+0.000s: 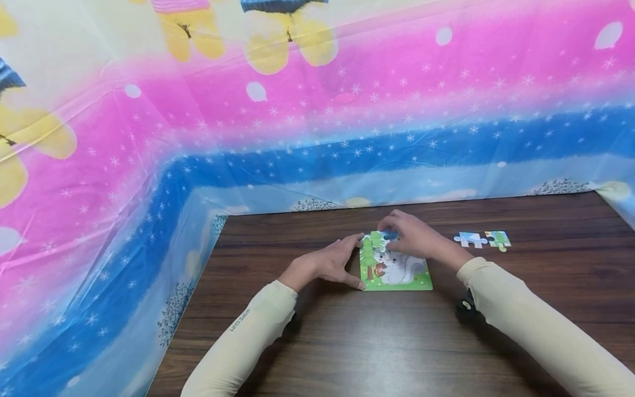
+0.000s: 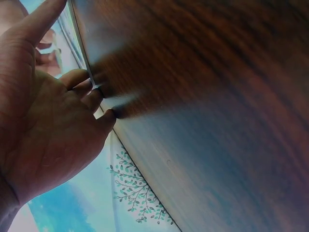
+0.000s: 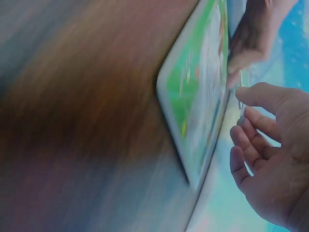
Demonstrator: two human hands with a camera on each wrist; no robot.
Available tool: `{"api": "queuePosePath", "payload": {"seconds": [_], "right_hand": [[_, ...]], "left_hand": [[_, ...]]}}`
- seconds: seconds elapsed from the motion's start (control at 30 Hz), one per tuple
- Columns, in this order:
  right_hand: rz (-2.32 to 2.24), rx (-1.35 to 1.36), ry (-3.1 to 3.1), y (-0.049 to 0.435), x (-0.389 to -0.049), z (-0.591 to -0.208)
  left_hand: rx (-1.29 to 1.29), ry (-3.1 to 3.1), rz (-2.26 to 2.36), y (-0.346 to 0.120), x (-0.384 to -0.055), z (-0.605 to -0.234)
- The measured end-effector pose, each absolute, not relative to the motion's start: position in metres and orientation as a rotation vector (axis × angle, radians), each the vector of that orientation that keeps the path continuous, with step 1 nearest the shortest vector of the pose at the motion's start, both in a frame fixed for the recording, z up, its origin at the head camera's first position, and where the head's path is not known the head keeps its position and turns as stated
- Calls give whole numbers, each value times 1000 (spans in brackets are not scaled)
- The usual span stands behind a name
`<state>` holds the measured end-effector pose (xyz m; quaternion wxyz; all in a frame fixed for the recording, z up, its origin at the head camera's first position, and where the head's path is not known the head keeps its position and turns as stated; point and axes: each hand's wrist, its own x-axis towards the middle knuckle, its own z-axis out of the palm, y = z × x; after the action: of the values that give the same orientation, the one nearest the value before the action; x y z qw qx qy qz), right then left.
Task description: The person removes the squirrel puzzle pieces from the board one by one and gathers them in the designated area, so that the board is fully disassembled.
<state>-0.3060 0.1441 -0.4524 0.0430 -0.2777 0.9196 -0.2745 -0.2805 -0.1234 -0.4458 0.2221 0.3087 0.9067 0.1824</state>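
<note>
On your brown desk (image 1: 387, 336) by patterned cloth (image 1: 347, 121) lie two loose pieces (image 1: 470, 239), your left fingers (image 1: 353, 239) spread against one puzzle (image 1: 403, 275), right fingers (image 3: 260, 94) pinching one piece (image 3: 242, 112).

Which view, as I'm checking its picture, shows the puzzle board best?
The head view: it shows the puzzle board from above, its picture recognisable, though the right hand covers part. The right wrist view shows it blurred and steeply slanted; the left wrist view shows at most a thin edge.
</note>
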Motion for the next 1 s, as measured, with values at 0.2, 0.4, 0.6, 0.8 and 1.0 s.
{"api": "queuePosePath", "payload": {"seconds": [0.2, 0.4, 0.6, 0.8, 1.0], "right_hand": [[-767, -802, 2895, 187, -306, -450], [-647, -741, 2979, 226, -304, -460], [-586, -709, 3003, 249, -299, -464], [-546, -704, 3003, 259, -298, -466], [-520, -698, 3008, 256, -296, -465]], "left_hand": [[832, 2508, 501, -123, -279, -444], [835, 2518, 484, -122, -280, -447], [831, 2513, 474, -121, -281, -448], [824, 2524, 456, -120, -282, -448], [815, 2525, 459, -120, -282, -449]]}}
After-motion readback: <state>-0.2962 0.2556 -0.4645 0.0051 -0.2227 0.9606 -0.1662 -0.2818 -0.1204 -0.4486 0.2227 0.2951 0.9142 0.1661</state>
